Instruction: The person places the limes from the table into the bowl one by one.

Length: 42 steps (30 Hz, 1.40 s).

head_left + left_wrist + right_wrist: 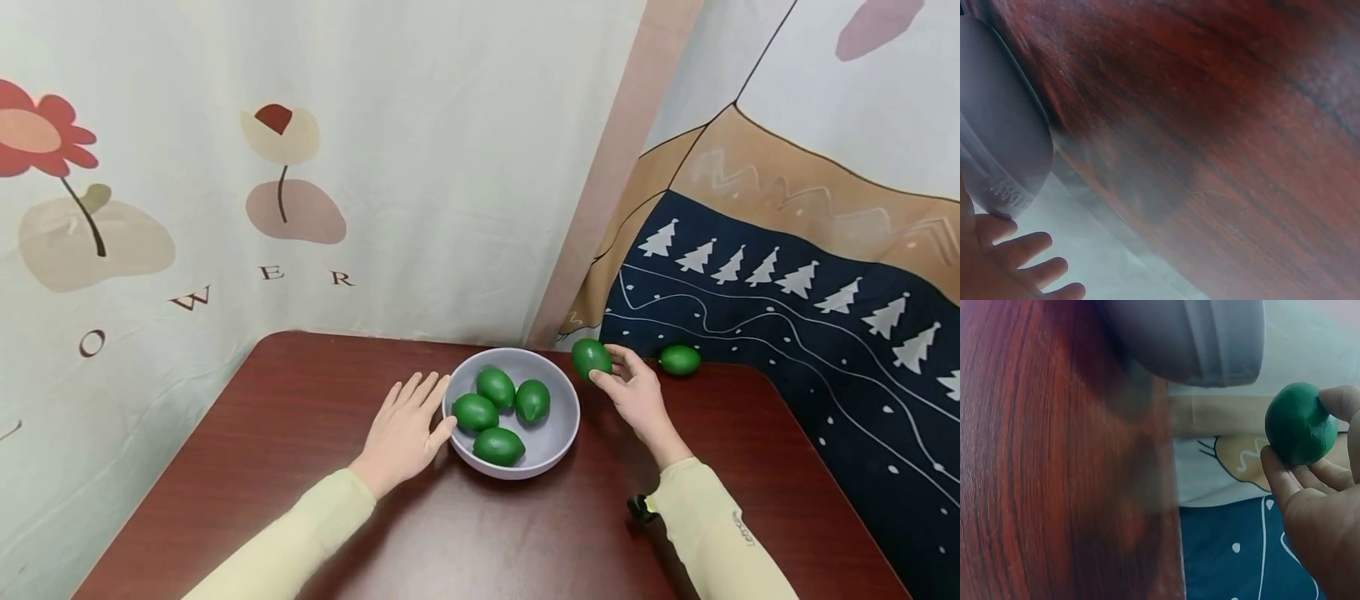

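Observation:
A pale grey-purple bowl (551,450) stands on the table with several green limes (498,447) inside. My right hand (636,398) pinches another lime (591,358) between thumb and fingers, just off the bowl's right rim; the right wrist view shows this lime (1300,424) held above the table. At the bowl's left side my left hand (401,429) is spread with straight fingers, its fingertips at the rim. In the left wrist view those fingers (1025,249) lie by the bowl's outer wall (1004,119). One more lime (679,360) lies near the table's back right edge.
The dark red-brown wooden table (285,433) ends at the back against a pale curtain (450,167) with printed flowers and letters. On the right hangs a dark blue cloth (750,325) with white trees. A small black object (641,509) shows by the right sleeve.

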Available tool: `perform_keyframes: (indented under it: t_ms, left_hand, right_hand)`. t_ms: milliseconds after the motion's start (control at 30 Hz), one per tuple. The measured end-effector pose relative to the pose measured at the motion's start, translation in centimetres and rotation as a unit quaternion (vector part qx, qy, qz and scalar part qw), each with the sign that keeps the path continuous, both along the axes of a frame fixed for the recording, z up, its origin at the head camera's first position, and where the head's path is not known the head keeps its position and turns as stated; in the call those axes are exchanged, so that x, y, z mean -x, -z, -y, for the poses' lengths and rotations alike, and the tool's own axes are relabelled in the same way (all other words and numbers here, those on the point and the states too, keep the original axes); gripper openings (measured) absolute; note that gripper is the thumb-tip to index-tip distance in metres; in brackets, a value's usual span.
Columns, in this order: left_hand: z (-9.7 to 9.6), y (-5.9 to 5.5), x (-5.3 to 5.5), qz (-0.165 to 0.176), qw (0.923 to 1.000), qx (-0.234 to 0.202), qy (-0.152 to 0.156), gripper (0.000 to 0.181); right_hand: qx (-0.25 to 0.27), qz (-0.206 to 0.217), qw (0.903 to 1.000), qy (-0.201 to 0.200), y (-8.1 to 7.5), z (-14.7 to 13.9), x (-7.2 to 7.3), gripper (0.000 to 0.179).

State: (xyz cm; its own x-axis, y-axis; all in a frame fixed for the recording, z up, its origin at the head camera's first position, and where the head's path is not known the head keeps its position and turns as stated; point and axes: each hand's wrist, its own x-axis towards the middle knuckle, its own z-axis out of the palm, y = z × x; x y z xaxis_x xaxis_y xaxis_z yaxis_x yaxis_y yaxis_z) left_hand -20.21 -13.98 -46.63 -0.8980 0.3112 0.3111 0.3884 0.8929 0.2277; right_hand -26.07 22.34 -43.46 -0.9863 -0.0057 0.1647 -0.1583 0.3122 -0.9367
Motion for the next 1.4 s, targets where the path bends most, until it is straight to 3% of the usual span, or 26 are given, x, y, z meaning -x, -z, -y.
perform_keyframes:
  t_ms: [633,933,1400]
  left_hand:
    - [0.1,0.0,-0.1,-0.002,1.0,-0.004,-0.004,0.064]
    - [0.2,0.4,-0.5,-0.003,1.0,-0.004,-0.002,0.064]
    - [-0.1,0.0,-0.2,-0.012,0.9999,-0.002,0.004,0.064]
  right_hand:
    - [-0.005,-0.017,0.9961,-0.086,-0.3,1.4,-1.3,0.055]
    - [-0.031,-0.025,0.9907,-0.13,-0.2,2.3,-2.5,0.054]
    - [-0.051,-0.048,0.986,-0.151,-0.2,2.7,-2.7,0.054]
